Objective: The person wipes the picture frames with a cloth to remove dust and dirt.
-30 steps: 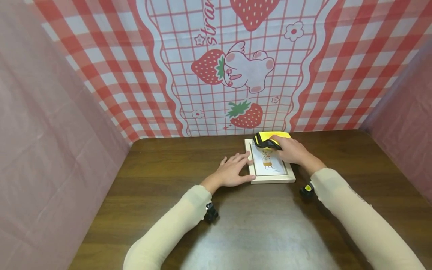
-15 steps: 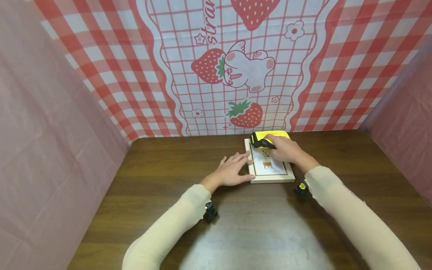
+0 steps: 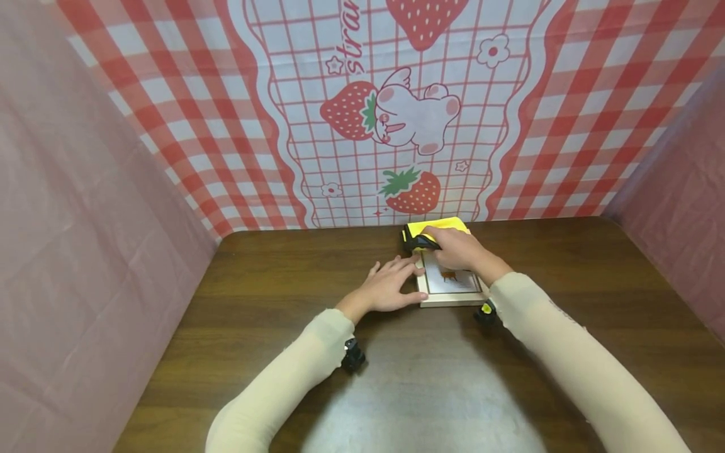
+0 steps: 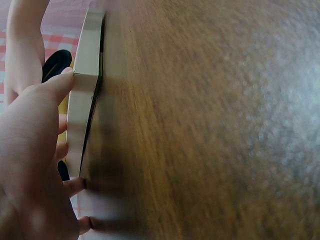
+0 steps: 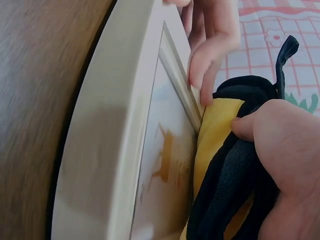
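Observation:
A pale wooden picture frame (image 3: pixel 453 301) lies flat near the back of the table, its print of a potted plant partly covered. In the head view my left hand (image 3: pixel 386 288) rests against the frame's left side with fingers spread and thumb at the near corner. My right hand (image 3: pixel 455 246) grips a yellow cloth pad (image 3: pixel 453 223) with black edging over the frame's far left part. From the right wrist view, the yellow pad (image 5: pixel 217 117) lies against the print, my right thumb (image 5: pixel 245 127) pressing its black trim. A black loop sticks up from it, close by the left fingers.
The brown wooden table (image 3: pixel 272 327) runs under both forearms. Right behind the frame hangs a red-and-white checked cloth (image 3: pixel 362 189) with strawberries, and pink cloth (image 3: pixel 107 251) closes off the sides. Small black cameras (image 3: pixel 354 356) sit at the wrists.
My right hand has slid the yellow pad leftward across the far part of the picture, up to the frame's left edge beside my left fingers. My left hand and the frame have stayed put.

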Tool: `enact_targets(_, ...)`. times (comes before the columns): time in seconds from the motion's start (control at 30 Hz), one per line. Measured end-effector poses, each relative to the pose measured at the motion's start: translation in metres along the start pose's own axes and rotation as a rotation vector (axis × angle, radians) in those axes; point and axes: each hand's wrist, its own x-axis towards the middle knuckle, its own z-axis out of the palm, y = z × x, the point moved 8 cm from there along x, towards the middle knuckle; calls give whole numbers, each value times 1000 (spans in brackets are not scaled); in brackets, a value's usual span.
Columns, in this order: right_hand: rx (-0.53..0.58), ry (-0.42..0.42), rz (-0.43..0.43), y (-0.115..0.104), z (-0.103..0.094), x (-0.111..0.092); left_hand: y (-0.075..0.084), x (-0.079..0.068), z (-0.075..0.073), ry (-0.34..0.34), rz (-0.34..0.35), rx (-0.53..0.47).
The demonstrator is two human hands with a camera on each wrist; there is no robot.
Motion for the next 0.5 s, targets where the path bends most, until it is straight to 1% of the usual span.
enact_targets(0.13, -8, 2, -19, 2, 7, 10, -1, 1, 1, -5, -8, 12)
enact_targets(0.23, -19, 3, -5, 6, 10, 13, -1, 2, 2, -8, -10, 29)
enact_targets(0.4, -25, -4, 40, 1, 8, 10, -2, 3, 2, -6, -11, 36)
enact_targets(0.5, -44, -17, 51, -5, 5, 6, -3, 2, 2, -7, -11, 34)
